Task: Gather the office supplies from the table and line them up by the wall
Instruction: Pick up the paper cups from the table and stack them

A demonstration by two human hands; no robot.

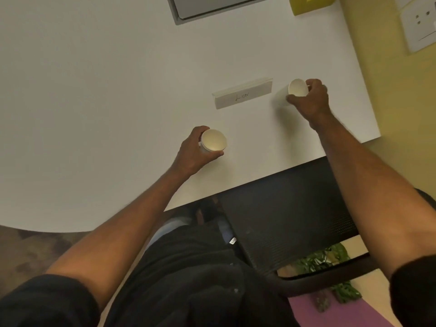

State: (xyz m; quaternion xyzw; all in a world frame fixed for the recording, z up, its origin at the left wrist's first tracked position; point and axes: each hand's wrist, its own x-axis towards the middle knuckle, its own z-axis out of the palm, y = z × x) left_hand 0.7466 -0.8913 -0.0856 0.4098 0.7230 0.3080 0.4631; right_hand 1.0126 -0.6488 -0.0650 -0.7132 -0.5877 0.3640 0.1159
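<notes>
- A dark mesh office chair (290, 223) is seen nearest the camera, tucked against the near edge of the white table (94, 114), with green leaves (323, 258) and a purple mat (335, 312) visible below it.
- A white paper cup (213, 140) is gripped by the left hand (195, 152) just inside the table's near edge, thumb and fingers curled round its wall, its open mouth turned toward the camera.
- A folded paper name card (243, 95), marked with handwriting too small to be read, is seen standing on the table beyond the left cup, between the two cups.
- A second white paper cup (297, 88) is held by the right hand (311, 100) just right of the name card, fingers wrapped round its rim and side; whether it is lifted off the table cannot be told.
- A grey-framed flat device (212, 8) is cut off by the frame at the table's far side, well apart from the card.
- A yellow-green box (309, 4) is placed at the table's far right corner, beside the yellow wall (401, 102), on which a white socket plate (420, 27) is mounted.
</notes>
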